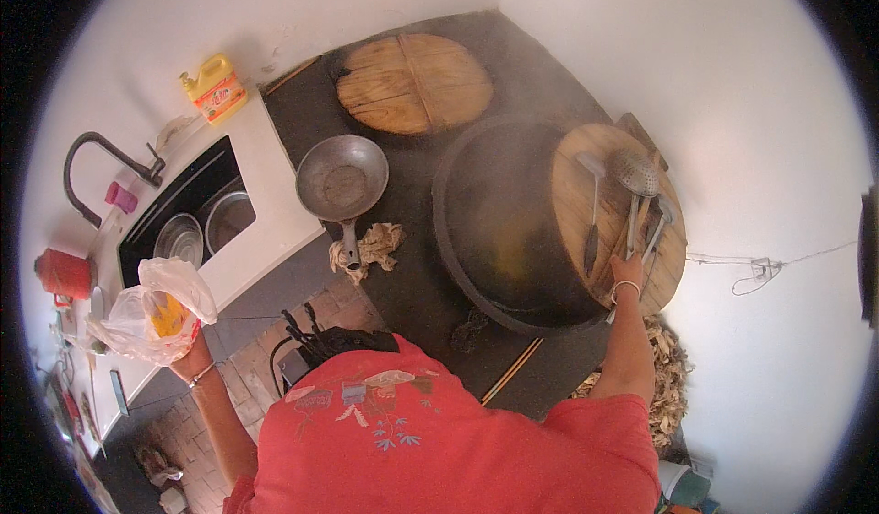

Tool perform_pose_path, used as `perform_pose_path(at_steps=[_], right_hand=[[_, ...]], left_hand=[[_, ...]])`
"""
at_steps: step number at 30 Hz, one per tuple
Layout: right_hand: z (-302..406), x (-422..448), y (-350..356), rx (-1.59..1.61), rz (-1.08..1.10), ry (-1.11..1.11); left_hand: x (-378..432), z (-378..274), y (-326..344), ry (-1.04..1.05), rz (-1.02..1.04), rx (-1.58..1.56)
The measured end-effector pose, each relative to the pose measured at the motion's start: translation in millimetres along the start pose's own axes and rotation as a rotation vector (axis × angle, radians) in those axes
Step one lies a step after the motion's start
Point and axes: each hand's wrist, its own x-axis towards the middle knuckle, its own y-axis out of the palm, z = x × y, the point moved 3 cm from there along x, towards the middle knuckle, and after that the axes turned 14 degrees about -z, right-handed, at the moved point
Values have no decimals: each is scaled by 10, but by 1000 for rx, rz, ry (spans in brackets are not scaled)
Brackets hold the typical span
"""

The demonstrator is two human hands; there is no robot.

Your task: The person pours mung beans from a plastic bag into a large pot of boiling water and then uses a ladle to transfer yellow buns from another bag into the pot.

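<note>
My left hand (191,359) holds up a clear plastic bag (127,315) with bright yellow food in its open mouth. My right hand (626,275) is on a round wooden lid (570,171), its fingers closed around the handle of a metal skimmer (635,173). A spatula (591,229) with a dark grip lies left of the skimmer, and a ladle (663,219) lies to its right, close to my hand. The lid covers the right part of a large built-in wok (446,239). Steam rises from the wok, where a blurred yellowish patch shows.
A metal frying pan (343,174) sits by a crumpled cloth (381,246) on the dark stove top (412,301). Behind is another wooden lid (412,85). Chopsticks (511,371) lie near my body. Left are a sink (244,171) holding metal basins, a faucet (103,140) and a yellow jug (218,92).
</note>
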Motion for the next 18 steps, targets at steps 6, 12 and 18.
perform_pose_path(at_steps=[6,12,18], right_hand=[[328,-190,-166,-24,22,-3],[315,-623,-401,73,-404,-328],[806,-1114,-518,245,-365,-547]], left_hand=[[-24,-19,-74,-394,-72,-631],[-30,-494,-13,-590,37,-1066],[-7,-829,22,-675,66,-1185]])
